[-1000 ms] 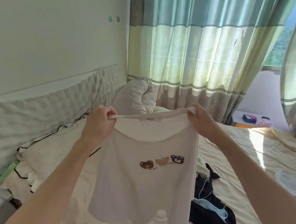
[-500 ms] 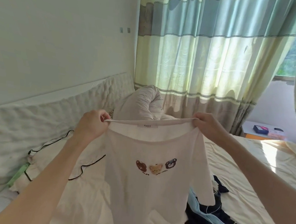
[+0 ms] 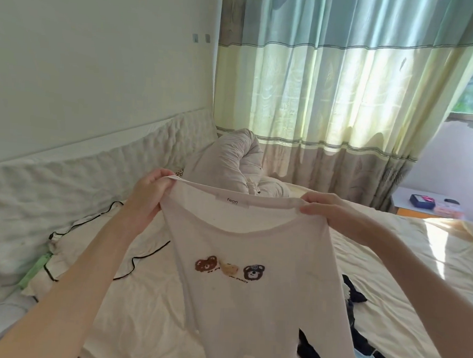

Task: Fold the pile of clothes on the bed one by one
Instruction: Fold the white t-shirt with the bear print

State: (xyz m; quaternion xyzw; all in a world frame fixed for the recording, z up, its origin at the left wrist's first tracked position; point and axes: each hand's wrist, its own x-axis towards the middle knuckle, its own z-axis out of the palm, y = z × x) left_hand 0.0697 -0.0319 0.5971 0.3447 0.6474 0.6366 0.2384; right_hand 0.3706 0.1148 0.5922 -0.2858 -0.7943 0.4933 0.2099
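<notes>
Raised slightly and spread wider than a second ago: white T-shirt, collar now stretched taut between both hands, hem swung leftward off the dark clothes.

Nearest, lower right: dark clothes, navy with a pale blue piece tangled in, crumpled on the bed, partly hidden behind the shirt's hem. Judged to be the rest of the pile, awaiting folding.

Mid-air, centre: white T-shirt, three bear heads embroidered on the chest, label visible inside the back of the neck. Hanging clear of the bed, front facing the wearer of the camera. Held up this way probably to shake out creases and find the shoulders before laying flat.

Left hand: fingers curled, pinching the left end of the neckline. Right hand: thumb and fingers pinching the right end. Shirt suspended directly between and below both hands, collar level with the knuckles.

Left, on the bed: cream pillow with black piping, against a padded white headboard.

Further: rolled grey duvet at the bed's far corner.

Farthest: striped green and cream curtain, sunlit; bedside table at right with small boxes, contents not legible.
</notes>
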